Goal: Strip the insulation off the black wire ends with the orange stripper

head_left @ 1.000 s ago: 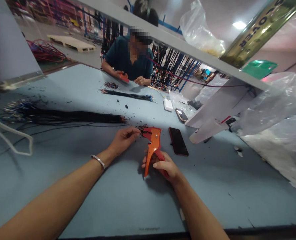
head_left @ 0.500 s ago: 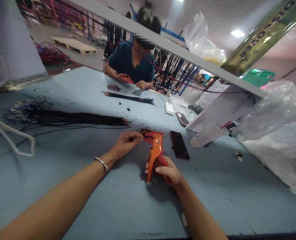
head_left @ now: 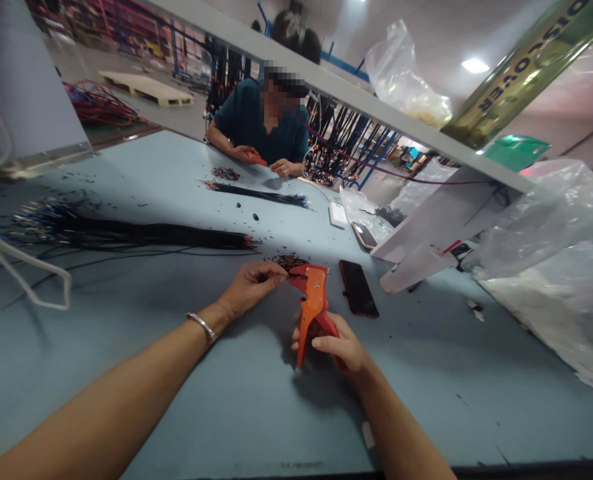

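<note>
My right hand (head_left: 339, 343) is wrapped round the handles of an orange and red wire stripper (head_left: 315, 290), whose head points away from me. In a pinch, my left hand (head_left: 253, 283) holds the end of a thin black wire at the tool's jaws; the fingers hide most of that end. The wire seems to trail back to the left over the table. Beyond the hands lies a thick bundle of black wires (head_left: 161, 235), with bare copper ends at the right and blue and silver ends at the left. Black and copper scraps (head_left: 287, 261) are heaped just behind the jaws.
A dark phone (head_left: 359, 288) lies right of the tool. Farther back are a white box (head_left: 337, 215), another phone (head_left: 363, 235) and a smaller wire bundle (head_left: 261, 195). Across the table a person (head_left: 261, 120) holds a red tool. Plastic bags (head_left: 546, 267) fill the right side.
The stripper's orange handle has shifted very slightly, and the view has moved a little. Both hands keep nearly the same place and grip.
</note>
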The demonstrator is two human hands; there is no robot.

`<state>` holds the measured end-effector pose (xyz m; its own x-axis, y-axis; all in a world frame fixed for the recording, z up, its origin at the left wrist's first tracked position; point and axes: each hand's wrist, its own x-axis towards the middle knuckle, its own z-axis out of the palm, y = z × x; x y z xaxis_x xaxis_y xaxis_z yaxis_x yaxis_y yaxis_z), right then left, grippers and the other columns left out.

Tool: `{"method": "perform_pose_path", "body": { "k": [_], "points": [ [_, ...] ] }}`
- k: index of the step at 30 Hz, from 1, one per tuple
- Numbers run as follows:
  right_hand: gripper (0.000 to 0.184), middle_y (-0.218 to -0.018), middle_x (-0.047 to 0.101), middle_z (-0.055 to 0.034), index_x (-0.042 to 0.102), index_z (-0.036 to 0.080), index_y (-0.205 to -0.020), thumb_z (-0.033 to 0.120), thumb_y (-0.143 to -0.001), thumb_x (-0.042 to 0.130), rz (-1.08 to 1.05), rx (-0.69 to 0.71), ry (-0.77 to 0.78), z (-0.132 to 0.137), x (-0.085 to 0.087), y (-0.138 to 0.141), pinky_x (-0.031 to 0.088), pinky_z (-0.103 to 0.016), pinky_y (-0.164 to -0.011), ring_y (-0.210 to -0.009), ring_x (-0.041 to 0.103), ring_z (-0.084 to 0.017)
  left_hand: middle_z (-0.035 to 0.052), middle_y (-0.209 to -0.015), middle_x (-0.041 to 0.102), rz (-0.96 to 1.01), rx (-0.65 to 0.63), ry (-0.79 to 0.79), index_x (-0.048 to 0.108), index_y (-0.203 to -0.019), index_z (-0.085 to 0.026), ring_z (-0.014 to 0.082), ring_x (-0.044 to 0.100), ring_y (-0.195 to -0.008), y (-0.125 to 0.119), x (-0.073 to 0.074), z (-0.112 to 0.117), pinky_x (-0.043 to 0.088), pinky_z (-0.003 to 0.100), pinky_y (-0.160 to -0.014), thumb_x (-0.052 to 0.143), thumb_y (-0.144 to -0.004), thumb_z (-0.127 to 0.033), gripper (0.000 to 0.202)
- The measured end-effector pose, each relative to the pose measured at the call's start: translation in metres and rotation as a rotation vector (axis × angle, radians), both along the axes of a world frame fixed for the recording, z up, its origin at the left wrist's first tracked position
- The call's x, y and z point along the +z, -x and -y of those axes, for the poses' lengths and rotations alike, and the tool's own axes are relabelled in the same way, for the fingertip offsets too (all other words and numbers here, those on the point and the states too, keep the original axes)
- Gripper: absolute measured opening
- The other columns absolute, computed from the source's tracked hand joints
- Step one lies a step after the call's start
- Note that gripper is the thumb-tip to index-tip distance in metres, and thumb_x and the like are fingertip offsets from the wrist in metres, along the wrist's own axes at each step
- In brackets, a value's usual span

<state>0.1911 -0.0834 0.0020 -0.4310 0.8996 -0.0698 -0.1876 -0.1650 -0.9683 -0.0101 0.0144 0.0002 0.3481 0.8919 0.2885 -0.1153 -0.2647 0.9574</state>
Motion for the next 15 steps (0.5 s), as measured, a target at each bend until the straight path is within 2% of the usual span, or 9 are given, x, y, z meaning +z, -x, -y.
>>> {"method": "perform_pose_path", "body": {
  "k": [7, 15],
  "points": [
    [0.045, -0.092, 0.068, -0.0097, 0.057, 0.013, -0.109, 0.03, -0.071, 0.073, 0.026, 0.024, -0.017, 0.0008, 0.0004, -0.0024, 0.054, -0.035, -0.069, -0.075, 0.067, -0.02, -0.0002, -0.067, 0.064, 0.072, -0.005, 0.071, 0.07, -0.075, -0.014, 0.0111, 0.053, -0.064, -0.0003, 0.0017, 0.0001, 0.043, 0.022, -0.064, 0.068, -0.073, -0.032, 0.018],
    [0.046, -0.093, 0.067, -0.0102, 0.056, 0.014, -0.109, 0.033, -0.072, 0.074, 0.051, 0.023, -0.028, 0.0016, 0.0011, -0.0026, 0.054, -0.035, -0.07, -0.077, 0.067, -0.021, 0.0002, -0.068, 0.064, 0.056, -0.019, 0.068, 0.069, -0.075, -0.014, 0.0119, 0.054, -0.065, 0.0001, 0.0012, -0.0003, 0.043, 0.023, -0.064, 0.067, -0.074, -0.034, 0.02]
  ]
}}
